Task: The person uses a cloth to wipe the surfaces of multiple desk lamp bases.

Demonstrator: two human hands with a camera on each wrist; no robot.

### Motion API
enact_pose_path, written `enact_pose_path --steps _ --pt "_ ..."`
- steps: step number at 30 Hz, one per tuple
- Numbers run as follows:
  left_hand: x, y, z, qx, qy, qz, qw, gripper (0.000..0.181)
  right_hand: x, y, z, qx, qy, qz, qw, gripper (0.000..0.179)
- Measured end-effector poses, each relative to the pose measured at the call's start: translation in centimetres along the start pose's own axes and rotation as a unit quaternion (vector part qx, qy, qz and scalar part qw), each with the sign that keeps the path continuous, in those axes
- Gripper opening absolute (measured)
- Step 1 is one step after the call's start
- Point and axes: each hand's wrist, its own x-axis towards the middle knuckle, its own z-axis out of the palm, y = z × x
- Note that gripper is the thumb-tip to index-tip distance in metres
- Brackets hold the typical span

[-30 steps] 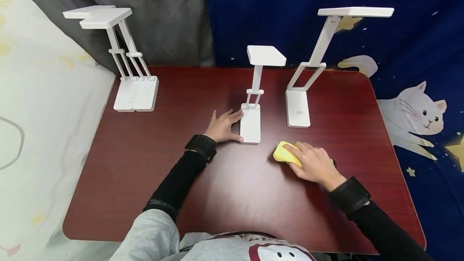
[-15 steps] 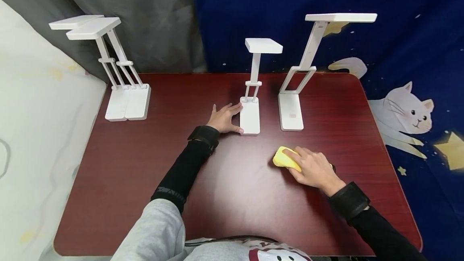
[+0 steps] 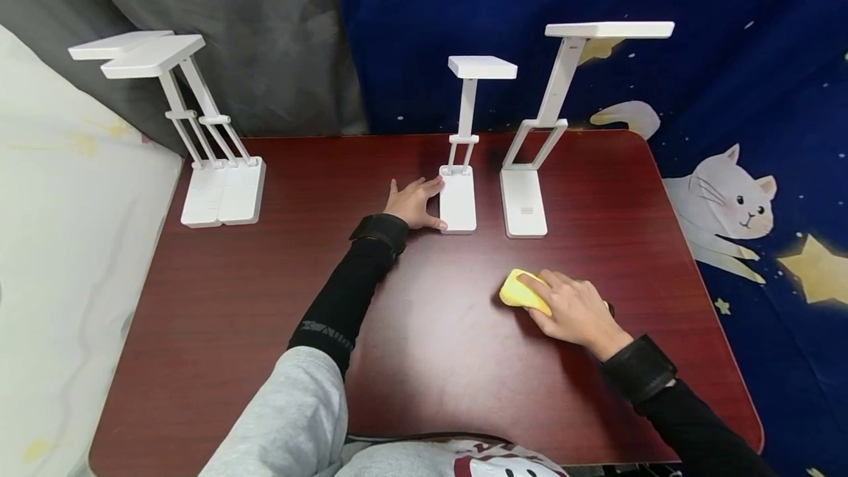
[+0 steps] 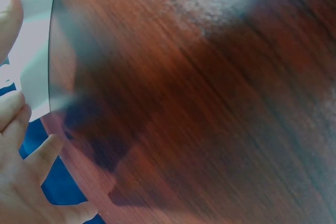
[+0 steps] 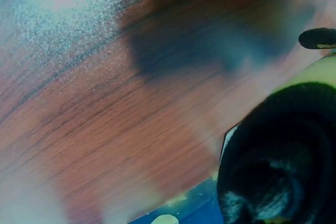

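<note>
My left hand (image 3: 414,205) lies against the left side of a small white desk lamp's base (image 3: 458,201), fingers spread, with the thumb near its front corner. The lamp stands upright, its head (image 3: 482,68) raised. In the left wrist view, spread fingers (image 4: 16,124) show beside the white base (image 4: 37,40). Farther right and nearer the body, my right hand (image 3: 573,308) grips a yellow plush toy (image 3: 520,291) on the table. A fuzzy black part (image 5: 273,111) of it fills the corner of the right wrist view; the hand hides most of the toy.
Right of the small lamp stands a taller white desk lamp (image 3: 524,205). Two more white lamps (image 3: 240,193) stand side by side at the back left of the dark red table (image 3: 265,330). A grey curtain (image 3: 265,35) and blue cat-print cloth (image 3: 729,205) hang behind.
My left hand has pushed the small lamp away from the body, toward the back edge, nearly level with the taller lamp. My right hand stays in place with the toy. The head view has shifted right.
</note>
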Motion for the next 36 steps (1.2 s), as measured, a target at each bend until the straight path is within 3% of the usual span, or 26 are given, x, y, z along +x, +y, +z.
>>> enact_pose_path --steps 7,11,14,17,20,24,28,32,36 --pt "0.1 -0.2 0.1 -0.003 -0.023 -0.008 0.9997 0.099 0.3 -0.3 0.1 0.003 0.005 -0.007 1.0 0.05" --pt "-0.2 -0.7 0.4 -0.038 -0.049 -0.009 0.998 0.1 0.3 -0.6 0.3 0.005 0.005 -0.008 0.9999 0.05" --pt "-1.2 -1.9 0.5 -0.069 -0.031 -0.007 0.9971 0.097 0.3 -0.7 0.2 0.004 0.005 -0.007 1.0 0.05" --pt "-3.5 -4.5 -0.3 -0.075 0.007 -0.009 0.9972 0.089 0.4 -0.8 0.1 0.006 0.003 -0.003 1.0 0.049" --pt "-7.1 -9.3 -1.9 -0.044 0.043 -0.029 0.9977 0.08 0.4 -0.7 0.0 0.008 0.004 0.002 1.0 0.049" --pt "-12.8 -16.5 -4.4 -0.007 0.086 -0.104 0.9908 0.075 0.3 -0.6 -0.1 0.009 0.007 0.006 0.9999 0.049" --pt "-17.6 -21.2 -6.2 0.007 0.086 -0.188 0.9784 0.072 0.3 -0.6 0.0 0.014 0.007 0.002 0.9999 0.049" --pt "-20.1 -23.0 -6.8 0.008 0.061 -0.219 0.9738 0.068 0.6 -0.7 0.2 0.02 0.008 -0.006 0.9998 0.049" --pt "-20.7 -23.1 -6.6 0.004 0.047 -0.222 0.9739 0.069 0.9 -1.0 0.4 0.021 0.009 -0.007 0.9997 0.05"
